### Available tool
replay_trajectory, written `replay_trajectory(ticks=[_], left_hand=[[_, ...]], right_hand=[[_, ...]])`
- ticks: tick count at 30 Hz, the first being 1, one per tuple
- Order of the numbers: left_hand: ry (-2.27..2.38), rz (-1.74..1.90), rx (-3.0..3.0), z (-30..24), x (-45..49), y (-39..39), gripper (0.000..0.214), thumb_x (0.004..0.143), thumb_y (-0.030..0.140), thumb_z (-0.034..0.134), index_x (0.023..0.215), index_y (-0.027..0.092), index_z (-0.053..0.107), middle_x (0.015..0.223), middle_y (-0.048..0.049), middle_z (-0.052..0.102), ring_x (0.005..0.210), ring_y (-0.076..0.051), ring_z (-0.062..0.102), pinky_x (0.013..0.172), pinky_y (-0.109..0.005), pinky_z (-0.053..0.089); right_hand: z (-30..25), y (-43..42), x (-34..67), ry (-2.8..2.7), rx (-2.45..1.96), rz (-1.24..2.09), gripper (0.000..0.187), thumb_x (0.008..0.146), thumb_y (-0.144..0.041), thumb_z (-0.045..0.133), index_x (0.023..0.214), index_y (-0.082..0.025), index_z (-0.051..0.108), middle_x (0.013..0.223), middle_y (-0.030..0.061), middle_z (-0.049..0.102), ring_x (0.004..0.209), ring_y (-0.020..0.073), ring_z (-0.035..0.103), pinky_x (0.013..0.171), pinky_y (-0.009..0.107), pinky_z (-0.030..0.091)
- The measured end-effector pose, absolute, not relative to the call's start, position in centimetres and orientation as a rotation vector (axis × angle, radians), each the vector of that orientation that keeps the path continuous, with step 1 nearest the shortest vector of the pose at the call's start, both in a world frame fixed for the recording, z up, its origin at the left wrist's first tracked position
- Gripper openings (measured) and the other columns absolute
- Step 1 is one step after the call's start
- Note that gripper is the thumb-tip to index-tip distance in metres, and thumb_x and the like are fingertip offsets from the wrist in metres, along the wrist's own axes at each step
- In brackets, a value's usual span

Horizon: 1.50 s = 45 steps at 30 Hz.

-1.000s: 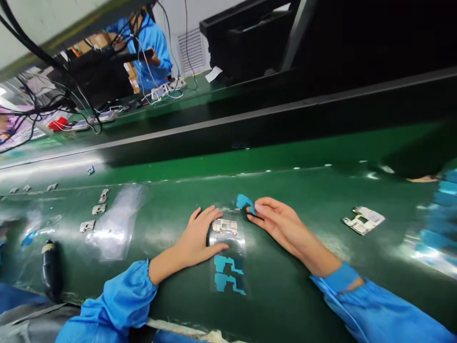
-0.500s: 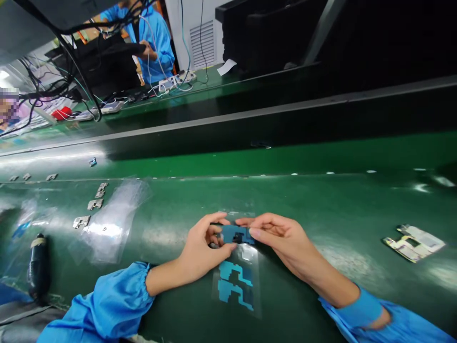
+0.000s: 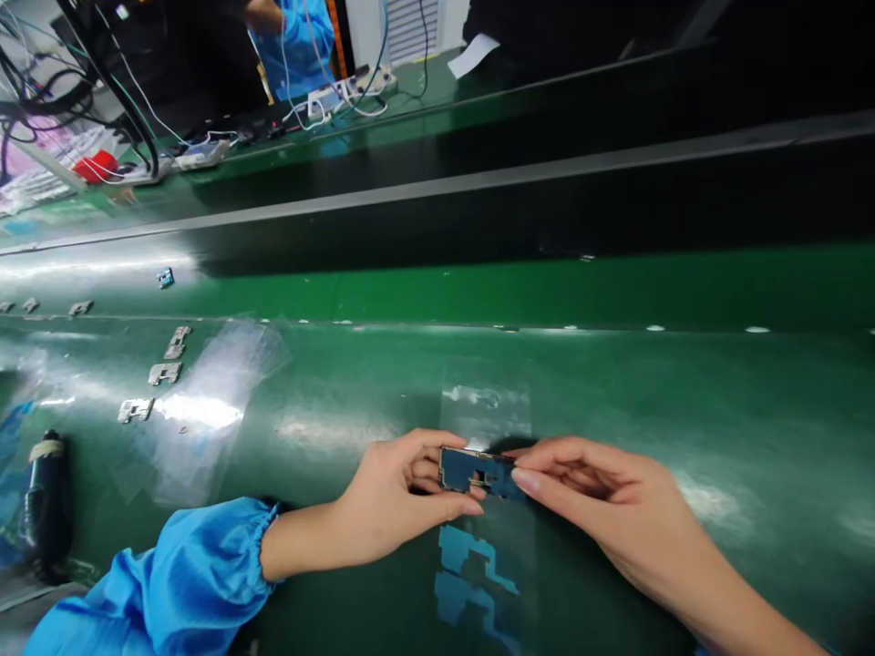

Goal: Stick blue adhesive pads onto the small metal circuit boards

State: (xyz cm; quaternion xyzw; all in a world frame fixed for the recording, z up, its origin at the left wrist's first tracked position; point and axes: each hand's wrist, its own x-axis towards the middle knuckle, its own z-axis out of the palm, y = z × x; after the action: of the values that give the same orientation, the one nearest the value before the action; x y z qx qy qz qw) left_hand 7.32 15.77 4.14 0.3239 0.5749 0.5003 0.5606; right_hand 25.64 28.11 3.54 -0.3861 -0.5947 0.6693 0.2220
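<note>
A small circuit board [image 3: 459,470] with a dark blue face is held between both hands above the table. My left hand [image 3: 393,487] grips its left end, thumb below and forefinger along the top edge. On the right end, my right hand [image 3: 594,487] pinches the board between thumb and fingers. Beneath them lies a clear plastic sheet [image 3: 485,412], partly hidden by hands and board. Two light blue cut-out stickers, an upper sticker [image 3: 465,549] and a lower sticker [image 3: 468,601], sit on that sheet nearer to me.
Several small metal-coloured boards [image 3: 165,373] lie at the left, beside a stack of clear plastic sheets [image 3: 211,401]. A dark cylindrical tool [image 3: 47,501] stands at the left edge. Behind a raised ledge [image 3: 383,194] are cables, power strips [image 3: 328,98] and a person in blue [image 3: 301,50].
The view has shifted, and the hands with the board appear slightly lower and to the right. The board's face looks darker and its edge shows more. Both hands keep their grip.
</note>
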Motion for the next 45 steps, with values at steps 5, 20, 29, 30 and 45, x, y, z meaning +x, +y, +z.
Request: replay_trajectory(ticks=[5,20,29,30,45], left_hand=[[1.326,1.232,0.785,4.1,7.3,15.8,0.057,0.070,0.020,0.089,0.120,0.019,0.064,0.092,-0.0060,0.079,0.089,-0.025,0.078,0.078,-0.030,0.065],[1.330,1.261,0.788,4.4,7.6,15.9,0.045,0.073,0.012,0.087,0.112,0.020,0.065,0.090,-0.0044,0.081,0.086,-0.018,0.078,0.070,-0.019,0.062],[1.323,1.264,0.769,4.6,7.6,16.0,0.043,0.073,0.010,0.086,0.110,0.019,0.065,0.089,-0.0030,0.080,0.084,-0.016,0.078,0.070,-0.018,0.062],[1.323,1.264,0.768,4.6,7.6,16.0,0.043,0.073,0.010,0.086,0.110,0.019,0.065,0.089,-0.0029,0.080,0.084,-0.016,0.078,0.071,-0.018,0.062],[1.357,1.255,0.850,4.5,7.4,15.9,0.044,0.075,0.010,0.085,0.112,0.020,0.064,0.093,-0.0039,0.080,0.086,-0.016,0.078,0.075,-0.019,0.063]], right_hand=[[2.9,28.0,26.2,-1.651,-1.055,1.869,0.016,0.071,-0.041,0.086,0.075,-0.026,0.080,0.075,0.0044,0.079,0.062,0.0176,0.073,0.056,0.018,0.058],[3.9,28.4,25.8,-1.788,-1.106,1.894,0.019,0.076,-0.046,0.079,0.076,-0.027,0.079,0.075,0.0031,0.079,0.066,0.0177,0.075,0.058,0.017,0.058],[4.1,28.3,25.7,-1.760,-1.138,1.910,0.016,0.076,-0.044,0.079,0.076,-0.028,0.079,0.074,0.0019,0.077,0.065,0.0169,0.074,0.058,0.017,0.057],[4.1,28.4,25.7,-1.774,-1.125,1.921,0.016,0.076,-0.044,0.079,0.077,-0.027,0.079,0.074,0.0022,0.078,0.066,0.0172,0.074,0.058,0.017,0.058],[4.5,28.1,25.2,-1.680,-1.147,1.899,0.014,0.075,-0.039,0.077,0.071,-0.026,0.077,0.069,0.0018,0.076,0.061,0.0157,0.072,0.054,0.017,0.055]])
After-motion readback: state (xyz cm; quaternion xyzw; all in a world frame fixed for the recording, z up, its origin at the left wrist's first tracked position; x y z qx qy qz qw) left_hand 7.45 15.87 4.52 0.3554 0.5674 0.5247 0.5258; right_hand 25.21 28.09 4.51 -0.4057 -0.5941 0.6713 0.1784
